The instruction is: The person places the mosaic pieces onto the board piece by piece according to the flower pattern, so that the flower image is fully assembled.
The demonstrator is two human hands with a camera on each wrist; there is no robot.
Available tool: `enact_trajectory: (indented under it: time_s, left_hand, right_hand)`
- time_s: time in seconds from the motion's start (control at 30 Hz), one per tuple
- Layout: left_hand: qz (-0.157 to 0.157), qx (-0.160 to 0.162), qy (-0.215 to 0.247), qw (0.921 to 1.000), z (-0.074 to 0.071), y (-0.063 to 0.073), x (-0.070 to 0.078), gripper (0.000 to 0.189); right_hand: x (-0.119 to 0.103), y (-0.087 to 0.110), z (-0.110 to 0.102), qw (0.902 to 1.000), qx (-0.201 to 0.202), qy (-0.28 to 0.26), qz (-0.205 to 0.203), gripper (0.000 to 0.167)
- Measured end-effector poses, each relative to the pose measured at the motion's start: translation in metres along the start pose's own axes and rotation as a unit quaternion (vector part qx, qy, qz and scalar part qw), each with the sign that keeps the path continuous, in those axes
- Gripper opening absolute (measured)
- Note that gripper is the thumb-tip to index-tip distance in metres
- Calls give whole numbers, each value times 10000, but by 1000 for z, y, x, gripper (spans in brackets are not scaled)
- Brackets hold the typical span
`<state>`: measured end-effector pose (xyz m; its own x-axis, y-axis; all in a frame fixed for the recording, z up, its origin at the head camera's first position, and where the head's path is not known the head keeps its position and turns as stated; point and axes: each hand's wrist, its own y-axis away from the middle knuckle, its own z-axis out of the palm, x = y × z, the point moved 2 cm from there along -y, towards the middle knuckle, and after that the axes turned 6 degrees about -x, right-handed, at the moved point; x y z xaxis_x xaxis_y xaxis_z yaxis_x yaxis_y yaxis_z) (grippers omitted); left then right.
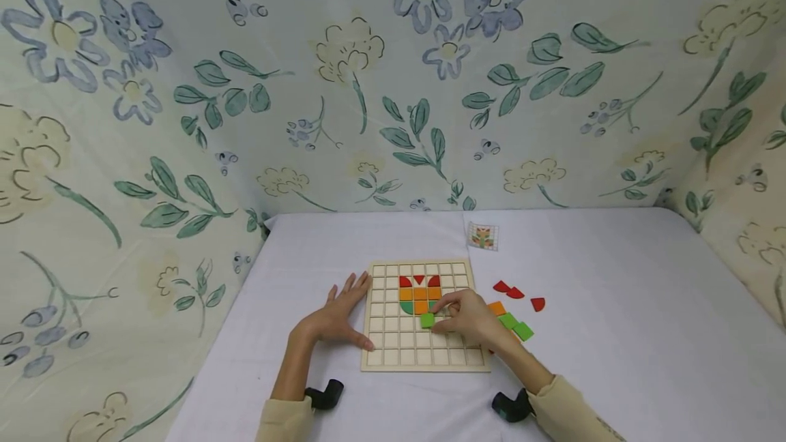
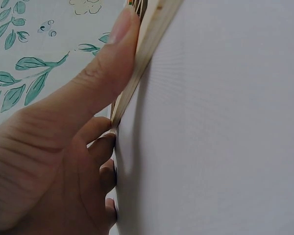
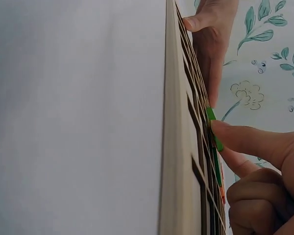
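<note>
A wooden grid board (image 1: pixel 393 358) lies on the table, with red, orange and green tiles forming a pattern in its upper middle. My left hand (image 1: pixel 334 319) rests at the board's left edge, fingers spread, thumb on the rim; the left wrist view shows the thumb (image 2: pixel 122 36) against the wooden edge. Just below the pattern, my right hand (image 1: pixel 469 319) pinches a light green square tile (image 1: pixel 427 320) between thumb and index finger. In the right wrist view this green tile (image 3: pixel 214 128) is tilted against the grid, and the other fingers are curled.
Right of the board lie loose red quarter-round tiles (image 1: pixel 537 304), an orange tile (image 1: pixel 496 307) and light green square tiles (image 1: pixel 522 331), partly behind the right hand. A small pattern card (image 1: pixel 483 236) lies beyond the board's top right corner. Floral cloth (image 1: pixel 368 87) hangs behind the table.
</note>
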<state>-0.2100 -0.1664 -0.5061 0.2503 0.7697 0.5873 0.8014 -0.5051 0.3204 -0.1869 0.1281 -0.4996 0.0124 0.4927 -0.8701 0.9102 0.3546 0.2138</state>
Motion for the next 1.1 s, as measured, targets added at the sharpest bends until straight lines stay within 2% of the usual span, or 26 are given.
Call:
enact_trajectory:
  time_s: [0.17,0.6,0.93,1.1]
  left_hand:
    - [-3,0,-27,10000,1,-2,0,136]
    - [-67,14,-91,9999,0,-2,1,137]
    - [-18,31,-29,10000,1,-2,0,136]
    - [-19,52,-16,10000,1,-1,1,137]
  right_hand:
    - [-1,-1,3,9999,88,-41,134,27]
    - [2,-3,7,10000,44,-55,25,18]
    - [-3,-4,13,9999,106,9,50,17]
    - [-5,-1,10,10000,6,12,-75,18]
